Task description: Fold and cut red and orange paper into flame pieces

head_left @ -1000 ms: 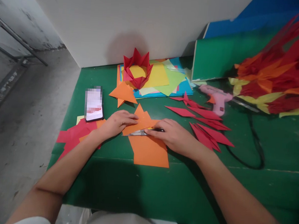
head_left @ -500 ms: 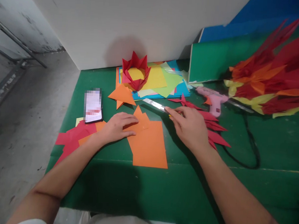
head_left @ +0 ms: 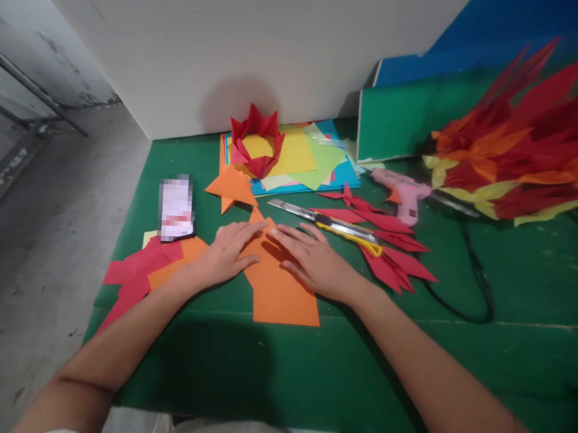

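Orange paper (head_left: 287,303) lies on the green table in front of me, with a pointed folded piece (head_left: 257,218) at its top edge. My left hand (head_left: 229,252) rests on the left side of the folded piece, fingers stretched out. Across from it my right hand (head_left: 318,260) lies on the orange paper with its fingers extended and nothing held; it covers part of the paper. Just beyond the right hand a yellow-handled utility knife (head_left: 332,224), blade out and pointing left, lies on red folded paper pieces (head_left: 398,261).
A phone (head_left: 177,207) and loose red paper (head_left: 141,267) lie at the left. Behind are orange folded pieces (head_left: 232,186), a red paper ring (head_left: 253,160) and coloured sheets (head_left: 299,155). A pink glue gun (head_left: 409,197) with a cord and a red-orange paper bundle (head_left: 525,151) sit at right.
My right hand has let go of the utility knife, which now lies on the red pieces, and has moved left onto the orange paper. My left hand stays on the folded piece.
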`<state>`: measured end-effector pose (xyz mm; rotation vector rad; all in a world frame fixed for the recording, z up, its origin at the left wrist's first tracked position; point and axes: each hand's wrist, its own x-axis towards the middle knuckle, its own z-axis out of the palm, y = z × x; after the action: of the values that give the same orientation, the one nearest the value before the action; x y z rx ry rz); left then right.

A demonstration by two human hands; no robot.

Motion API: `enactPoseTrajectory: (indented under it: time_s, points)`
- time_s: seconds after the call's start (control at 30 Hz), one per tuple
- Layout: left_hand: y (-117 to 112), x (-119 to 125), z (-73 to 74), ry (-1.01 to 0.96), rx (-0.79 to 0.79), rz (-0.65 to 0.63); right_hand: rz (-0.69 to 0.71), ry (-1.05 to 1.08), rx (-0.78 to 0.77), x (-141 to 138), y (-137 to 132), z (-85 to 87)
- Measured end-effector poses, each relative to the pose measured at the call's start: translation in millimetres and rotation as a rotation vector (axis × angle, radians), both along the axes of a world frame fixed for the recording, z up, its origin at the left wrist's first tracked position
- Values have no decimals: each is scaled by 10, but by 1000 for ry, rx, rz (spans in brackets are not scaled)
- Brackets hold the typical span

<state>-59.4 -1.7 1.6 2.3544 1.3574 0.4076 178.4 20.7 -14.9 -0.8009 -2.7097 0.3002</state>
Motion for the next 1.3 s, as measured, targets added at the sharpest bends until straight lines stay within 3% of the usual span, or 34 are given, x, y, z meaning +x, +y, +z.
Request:
enactPoseTrajectory:
  time_s: [0.27, 0.7, 0.8, 0.97, 1.1, 1.2, 1.3]
  points:
    - [-89, 45, 155, 160, 138, -198, -11, 19, -83, -3, 15, 37]
    - [-558, -146, 159, 141, 272, -208, -11, -87, -44, -16, -2, 86]
    - [-713, -275, 235, 201, 307, -133, -14, -83, -40, -15, -2, 77]
    - [-939, -522, 457, 421, 151, 5, -19, -73, -44, -11, 9, 59]
    - [-874, -467, 522, 334, 145, 20, -16, -65, -27, -18, 10, 51]
    - [-694, -280, 403, 247, 115, -181, -16, -69, -13, -23, 3, 54]
    - [-515, -114, 227, 281, 57, -286, -20, -77, -14, -23, -2, 65]
